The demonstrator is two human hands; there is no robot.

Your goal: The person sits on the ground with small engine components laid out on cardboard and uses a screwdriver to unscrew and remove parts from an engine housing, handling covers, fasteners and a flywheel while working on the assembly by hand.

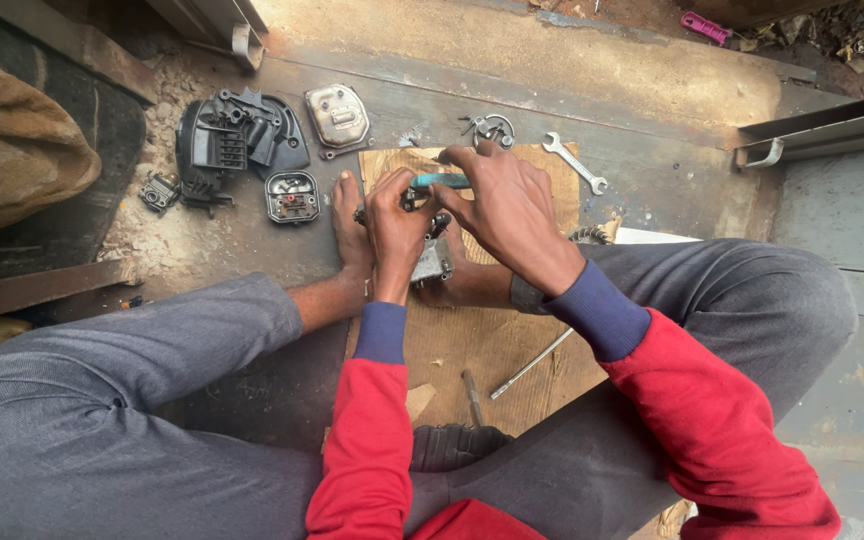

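I sit on the floor with both legs folded, bare feet braced against a small grey metal engine part (pixel 431 262) on a sheet of cardboard (pixel 472 340). My left hand (pixel 395 222) grips the top of that part. My right hand (pixel 504 203) is closed over a tool with a teal handle (pixel 442 181), held level across the part's top. My fingers hide the tool's tip and most of the part.
Beyond the cardboard lie a black plastic housing (pixel 240 135), a metal cover (pixel 338 115), a small black box part (pixel 292 196), a spanner (pixel 574 161) and a metal clamp piece (pixel 492 128). A thin rod (pixel 532 363) and a short tool (pixel 473 396) rest on the cardboard near me.
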